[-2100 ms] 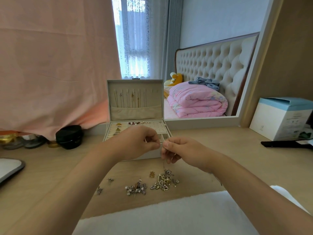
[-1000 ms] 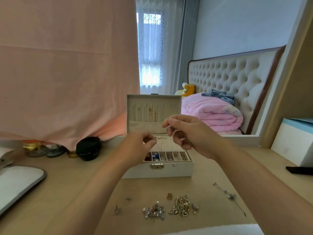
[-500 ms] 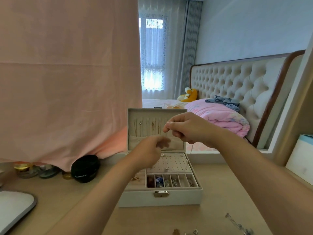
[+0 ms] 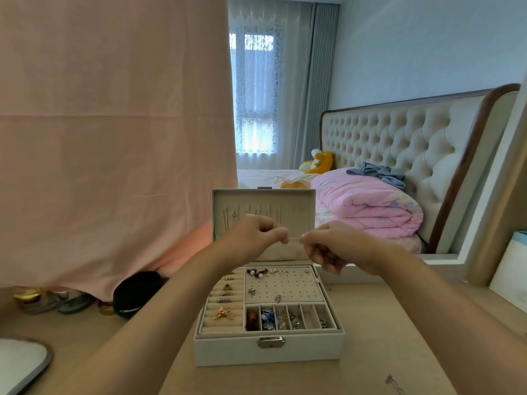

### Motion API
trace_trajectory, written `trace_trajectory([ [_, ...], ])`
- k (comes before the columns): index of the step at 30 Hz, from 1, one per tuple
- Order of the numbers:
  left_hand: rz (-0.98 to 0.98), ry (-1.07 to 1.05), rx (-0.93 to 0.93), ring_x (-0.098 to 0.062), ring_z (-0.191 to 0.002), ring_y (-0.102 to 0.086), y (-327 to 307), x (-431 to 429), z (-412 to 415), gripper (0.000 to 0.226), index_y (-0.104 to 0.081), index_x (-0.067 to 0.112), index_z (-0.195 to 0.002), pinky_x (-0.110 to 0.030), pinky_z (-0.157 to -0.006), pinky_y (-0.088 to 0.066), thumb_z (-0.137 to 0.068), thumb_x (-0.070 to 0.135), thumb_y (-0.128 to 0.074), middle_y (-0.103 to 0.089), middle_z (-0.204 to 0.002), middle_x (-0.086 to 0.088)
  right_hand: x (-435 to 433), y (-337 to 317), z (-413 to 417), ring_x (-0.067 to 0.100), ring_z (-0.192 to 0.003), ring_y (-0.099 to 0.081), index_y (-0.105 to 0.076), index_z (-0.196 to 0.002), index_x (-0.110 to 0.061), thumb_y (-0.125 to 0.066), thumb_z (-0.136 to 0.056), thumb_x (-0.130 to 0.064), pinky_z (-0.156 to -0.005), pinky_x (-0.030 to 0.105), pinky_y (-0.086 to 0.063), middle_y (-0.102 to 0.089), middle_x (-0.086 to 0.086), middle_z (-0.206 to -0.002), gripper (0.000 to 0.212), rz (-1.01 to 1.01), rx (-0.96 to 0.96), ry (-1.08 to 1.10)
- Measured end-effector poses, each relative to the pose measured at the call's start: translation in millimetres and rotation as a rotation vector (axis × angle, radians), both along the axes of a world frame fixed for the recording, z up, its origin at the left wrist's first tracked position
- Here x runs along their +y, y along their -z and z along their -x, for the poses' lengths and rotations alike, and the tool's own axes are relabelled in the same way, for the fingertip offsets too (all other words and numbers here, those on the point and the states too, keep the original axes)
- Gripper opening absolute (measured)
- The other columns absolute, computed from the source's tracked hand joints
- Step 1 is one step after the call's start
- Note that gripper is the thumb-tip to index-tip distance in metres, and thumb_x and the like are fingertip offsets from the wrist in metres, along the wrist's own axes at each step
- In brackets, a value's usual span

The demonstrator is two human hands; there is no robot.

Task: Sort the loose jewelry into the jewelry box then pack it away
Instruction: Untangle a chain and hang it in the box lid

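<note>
Now — left hand (image 4: 253,238), right hand (image 4: 336,246) pinch fine chain (image 4: 293,238).

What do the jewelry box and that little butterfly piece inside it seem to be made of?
Jewelry box: looks like pale matte faux leather outside, with velvety beige lining and a shiny metal clasp. Butterfly piece: gold-toned metal by its glint; plated or solid cannot be told.

Pink drape (image 4: 114,138) left, sheer-curtained daylit window (image 4: 255,95), tufted headboard (image 4: 399,138), pale wall (image 4: 413,47), wooden tabletop (image 4: 370,323), possibly a mirror reflection
</note>
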State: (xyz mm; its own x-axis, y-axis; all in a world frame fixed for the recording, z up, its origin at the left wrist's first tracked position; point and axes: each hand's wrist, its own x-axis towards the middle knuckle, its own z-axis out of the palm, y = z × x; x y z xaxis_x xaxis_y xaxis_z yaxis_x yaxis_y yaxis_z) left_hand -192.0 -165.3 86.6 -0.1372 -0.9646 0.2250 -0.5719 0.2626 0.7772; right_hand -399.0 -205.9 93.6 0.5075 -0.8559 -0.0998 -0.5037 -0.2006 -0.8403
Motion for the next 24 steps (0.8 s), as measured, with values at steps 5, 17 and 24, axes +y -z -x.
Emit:
trace_trajectory([
  [5, -0.006, -0.106, 0.157, -0.014, -0.067, -0.055, 13, -9, -4, 0.025, -0.066, 0.017, -0.086, -0.029, -0.067, -0.051, -0.103, 0.029, -0.052, -0.058, -0.073, -0.001, -6, 18, 3, 0.015, -0.048, -0.042, -0.068, -0.084, -0.012, -0.056, -0.098, -0.018, -0.049, 0.028, -0.038, -0.053, 0.002, -0.062, 0.02, 0.013, -0.128, 0.041],
  [17, -0.097, -0.166, 0.306, -0.009, -0.051, -0.04, 5, -38, 4, 0.02, -0.07, 0.016, -0.09, -0.021, -0.046, -0.03, -0.097, 0.032, -0.061, -0.05, -0.062, 0.007, -51, 11, -30, 0.003, -0.076, -0.064, -0.076, -0.088, -0.016, -0.074, -0.089, -0.021, -0.071, 0.02, -0.05, -0.07, -0.008, -0.078, 0.005, 0.678, -0.27, 0.515],
  [24, 0.049, -0.413, 0.316, -0.012, -0.061, -0.055, 11, -72, 20, 0.023, -0.075, 0.013, -0.077, -0.028, -0.064, -0.046, -0.089, 0.032, -0.068, -0.059, -0.06, 0.009, -76, 15, -52, 0.009, -0.069, -0.058, -0.076, -0.084, -0.014, -0.075, -0.087, -0.024, -0.055, 0.013, -0.035, -0.069, -0.004, -0.076, 0.01, 0.781, -0.175, 0.722],
])
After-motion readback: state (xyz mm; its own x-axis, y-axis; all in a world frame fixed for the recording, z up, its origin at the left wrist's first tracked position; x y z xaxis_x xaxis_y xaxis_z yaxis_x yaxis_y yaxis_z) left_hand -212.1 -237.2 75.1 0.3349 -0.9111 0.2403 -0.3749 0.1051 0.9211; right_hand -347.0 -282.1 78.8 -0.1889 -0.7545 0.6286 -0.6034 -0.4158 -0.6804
